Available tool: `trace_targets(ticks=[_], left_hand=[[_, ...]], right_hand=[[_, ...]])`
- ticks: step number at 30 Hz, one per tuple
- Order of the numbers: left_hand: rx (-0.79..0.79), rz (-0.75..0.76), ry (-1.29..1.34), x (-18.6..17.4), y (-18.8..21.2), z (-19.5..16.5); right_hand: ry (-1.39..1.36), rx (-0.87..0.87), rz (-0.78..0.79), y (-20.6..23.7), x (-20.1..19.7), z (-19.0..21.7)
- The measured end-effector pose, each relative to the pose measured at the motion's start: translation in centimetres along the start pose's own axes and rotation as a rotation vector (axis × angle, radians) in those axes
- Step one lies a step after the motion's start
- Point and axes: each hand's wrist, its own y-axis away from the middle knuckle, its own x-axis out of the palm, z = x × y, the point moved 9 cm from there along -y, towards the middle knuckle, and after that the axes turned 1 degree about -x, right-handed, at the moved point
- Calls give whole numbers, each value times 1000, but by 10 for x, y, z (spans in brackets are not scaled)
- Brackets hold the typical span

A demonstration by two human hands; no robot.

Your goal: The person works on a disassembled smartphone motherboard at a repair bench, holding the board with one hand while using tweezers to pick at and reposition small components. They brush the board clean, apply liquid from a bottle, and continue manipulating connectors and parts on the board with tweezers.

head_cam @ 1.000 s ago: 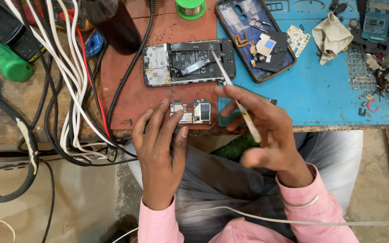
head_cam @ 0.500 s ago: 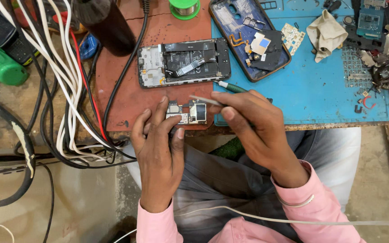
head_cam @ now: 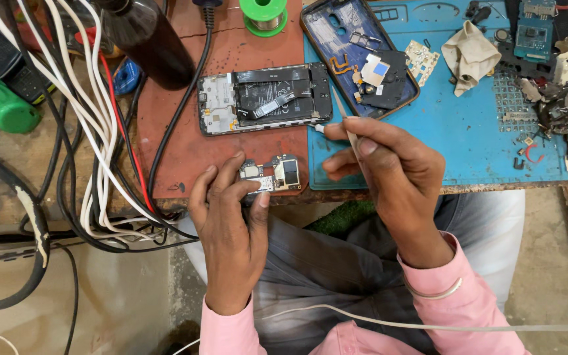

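My left hand point(head_cam: 228, 230) rests at the bench's near edge, its fingertips pinching a small phone circuit board point(head_cam: 272, 174) flat on the red mat point(head_cam: 185, 158). To its right my right hand point(head_cam: 389, 174) is closed on thin metal tweezers point(head_cam: 342, 115), whose tips point up and away toward the opened phone frame point(head_cam: 264, 98). That frame lies on the red mat just beyond the board, with its battery and inner parts exposed. The tweezers are apart from the board.
A dark phone back cover point(head_cam: 356, 56) with loose parts lies on the blue mat point(head_cam: 468, 138). Beyond are a crumpled cloth point(head_cam: 471, 56), a green solder spool point(head_cam: 264, 14), a dark bottle point(head_cam: 149, 43), tangled cables point(head_cam: 93, 151) and a green tool handle point(head_cam: 1, 105) at left.
My right hand has lifted off the circuit board and swung the tweezers upright, tips now pointing away toward the phone frame. My left hand stays on the board.
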Motion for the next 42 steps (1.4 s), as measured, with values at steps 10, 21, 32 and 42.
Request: trace_targets(ticks=[10,21,32,42], left_hand=[[-33,-9,5,3,-3,5],[-53,3,6,5,-5,13],[-50,-17,23,2,-1,13],[-40,-27,1,2,-6,12]], right_hand=[[12,100,157,-5,7,-10],[494,-60,294,-12,34,5],[488,-57,206,-11,36,-1],[517,23,130,-14,34,-11]])
